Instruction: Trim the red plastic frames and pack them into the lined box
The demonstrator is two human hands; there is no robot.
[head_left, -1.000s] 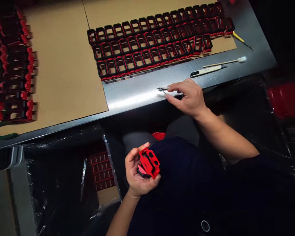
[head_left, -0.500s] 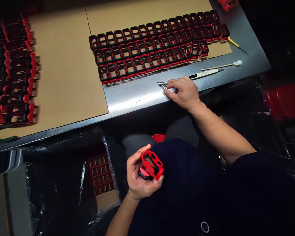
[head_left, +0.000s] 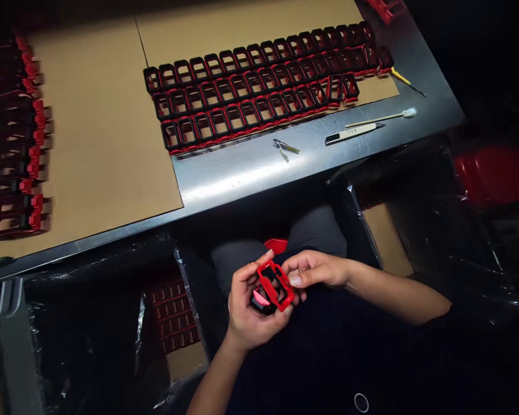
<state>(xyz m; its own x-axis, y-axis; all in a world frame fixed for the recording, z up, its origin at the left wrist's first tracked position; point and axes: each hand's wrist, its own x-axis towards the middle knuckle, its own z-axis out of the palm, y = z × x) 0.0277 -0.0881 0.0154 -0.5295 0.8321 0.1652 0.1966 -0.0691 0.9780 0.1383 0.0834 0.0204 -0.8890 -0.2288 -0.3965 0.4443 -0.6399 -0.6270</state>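
Over my lap, my left hand [head_left: 251, 311] is closed around a red and black plastic frame [head_left: 275, 286], tilted with its red side up. A black part with a pinkish-red face [head_left: 260, 298] shows against the left palm; whether it belongs to the same frame I cannot tell. My right hand [head_left: 313, 270] grips the frame's right edge, thumb on top and fingers partly hidden beneath. A nail clipper [head_left: 286, 148] lies on the metal table [head_left: 225, 173], apart from both hands.
Rows of similar frames [head_left: 242, 115] stand on cardboard [head_left: 99, 132], with more frames [head_left: 12, 167] at the left. A craft knife [head_left: 354, 133], a cotton swab [head_left: 384, 117] and a yellow-handled tool [head_left: 407, 80] lie at the right. Plastic-lined boxes [head_left: 104, 334] sit below the table edge.
My right hand has let go of the nail clipper on the table and come down to the frame. My left hand still holds the frame, and the view has shifted slightly.
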